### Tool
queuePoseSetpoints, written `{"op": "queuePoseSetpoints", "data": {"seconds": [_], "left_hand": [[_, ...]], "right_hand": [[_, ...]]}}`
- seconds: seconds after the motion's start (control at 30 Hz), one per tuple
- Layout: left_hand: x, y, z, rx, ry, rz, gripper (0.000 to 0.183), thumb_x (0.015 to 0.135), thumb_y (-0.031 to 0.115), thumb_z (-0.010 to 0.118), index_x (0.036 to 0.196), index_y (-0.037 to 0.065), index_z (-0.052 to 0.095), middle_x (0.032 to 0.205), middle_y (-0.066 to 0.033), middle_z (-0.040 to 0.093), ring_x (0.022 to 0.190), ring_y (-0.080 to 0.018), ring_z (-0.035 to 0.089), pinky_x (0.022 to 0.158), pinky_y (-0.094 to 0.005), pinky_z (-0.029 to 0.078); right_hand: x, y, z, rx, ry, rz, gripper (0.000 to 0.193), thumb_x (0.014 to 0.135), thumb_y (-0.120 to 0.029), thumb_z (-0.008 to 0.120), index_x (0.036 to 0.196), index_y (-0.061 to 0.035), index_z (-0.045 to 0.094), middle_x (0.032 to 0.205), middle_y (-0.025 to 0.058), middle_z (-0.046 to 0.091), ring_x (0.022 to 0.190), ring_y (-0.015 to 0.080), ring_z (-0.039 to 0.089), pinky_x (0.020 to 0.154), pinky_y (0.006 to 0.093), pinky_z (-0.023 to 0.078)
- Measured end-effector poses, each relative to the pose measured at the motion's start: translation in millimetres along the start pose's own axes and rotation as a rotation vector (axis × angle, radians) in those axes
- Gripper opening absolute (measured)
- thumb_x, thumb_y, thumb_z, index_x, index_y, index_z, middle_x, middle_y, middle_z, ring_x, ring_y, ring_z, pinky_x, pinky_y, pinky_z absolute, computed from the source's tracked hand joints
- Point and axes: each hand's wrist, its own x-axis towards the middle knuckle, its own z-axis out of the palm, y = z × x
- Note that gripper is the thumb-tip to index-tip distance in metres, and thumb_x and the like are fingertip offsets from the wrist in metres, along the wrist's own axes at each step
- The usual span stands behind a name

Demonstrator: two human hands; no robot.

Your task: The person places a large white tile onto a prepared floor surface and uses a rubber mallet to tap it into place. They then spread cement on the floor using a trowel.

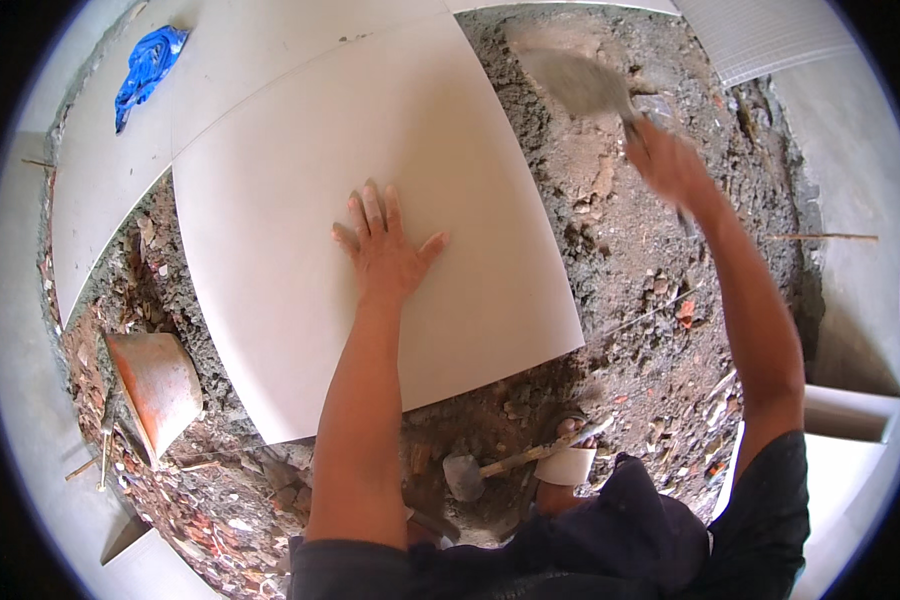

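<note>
- From where I stand, the left hand (382, 258) is down flat on a big pale tile (480, 300), its fingers (372, 208) spread wide and the thumb sticking out towards the right
- That tile lies directly under those fingers, reaching well past them on every side, with the hand pressed near its middle
- The right hand (668, 168) is closed round the handle of a trowel (575, 82), fingers wrapped tight; the blade juts out beyond the knuckles, up and to the left, a bit blurred
- The trowel is off the tile's right edge, over rough grey and brown rubble (630, 290); whether the blade touches it, I can't tell
- Beyond the tile's far edge there's another pale tile (270, 40), and a crumpled blue bag or cloth (150, 68) lies up at the left
- Near the person's feet a mallet (463, 478) rests on the ground
</note>
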Motion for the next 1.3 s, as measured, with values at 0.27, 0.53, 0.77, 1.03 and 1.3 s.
{"op": "queuePoseSetpoints", "data": {"seconds": [0.27,0.53,0.77,1.03,1.3], "left_hand": [[2.5,0.9,-1.6,0.06,-0.029,-0.008,0.108,0.078,0.074,0.055,0.155,0.014,0.008,0.162,-0.0099,-0.004,0.148,-0.0309,-0.009,0.114,-0.0621,-0.003],[2.9,-1.3,5.1,0.054,0.017,0.008,0.108,0.078,0.073,0.055,0.155,0.013,0.009,0.162,-0.0101,-0.003,0.148,-0.0313,-0.009,0.114,-0.0626,-0.003],[3.0,-3.8,10.5,0.03,0.077,0.055,0.108,0.078,0.076,0.052,0.155,0.013,0.011,0.162,-0.0114,-0.001,0.148,-0.0325,-0.007,0.112,-0.0649,-0.004],[3.0,-2.6,11.6,0.058,0.076,0.042,0.108,0.078,0.075,0.053,0.155,0.013,0.008,0.162,-0.0114,-0.001,0.148,-0.0307,-0.008,0.113,-0.063,-0.005],[3.9,-6.7,12.3,0.023,0.097,0.072,0.109,0.077,0.072,0.058,0.155,0.013,0.009,0.162,-0.0114,-0.001,0.148,-0.0309,-0.006,0.113,-0.0627,-0.004]], "right_hand": [[157.9,-65.0,-29.0,-0.491,0.148,-0.511,0.041,0.101,-0.034,0.04,0.126,-0.0031,0.05,0.085,0.0175,0.065,0.079,0.0314,0.065,0.076,0.0486,0.052],[-46.1,-19.0,21.9,-0.413,-0.246,-0.095,0.041,0.101,-0.03,0.044,0.135,-0.0092,0.037,0.082,0.015,0.064,0.066,0.0267,0.066,0.055,0.0407,0.056],[-213.7,19.6,48.5,-0.256,-0.38,-0.009,0.05,0.099,-0.034,0.048,0.141,-0.0102,0.035,0.083,0.0135,0.06,0.063,0.0243,0.061,0.055,0.041,0.052],[-156.1,27.6,84.6,0.069,0.088,-0.107,0.044,0.099,-0.034,0.044,0.136,-0.0113,0.042,0.094,0.0123,0.061,0.071,0.0257,0.061,0.066,0.0397,0.054],[-196.3,12.9,147.6,0.109,-0.256,0.179,0.041,0.097,-0.028,0.053,0.134,-0.0104,0.045,0.106,0.0173,0.063,0.074,0.0281,0.065,0.067,0.0414,0.057]]}}
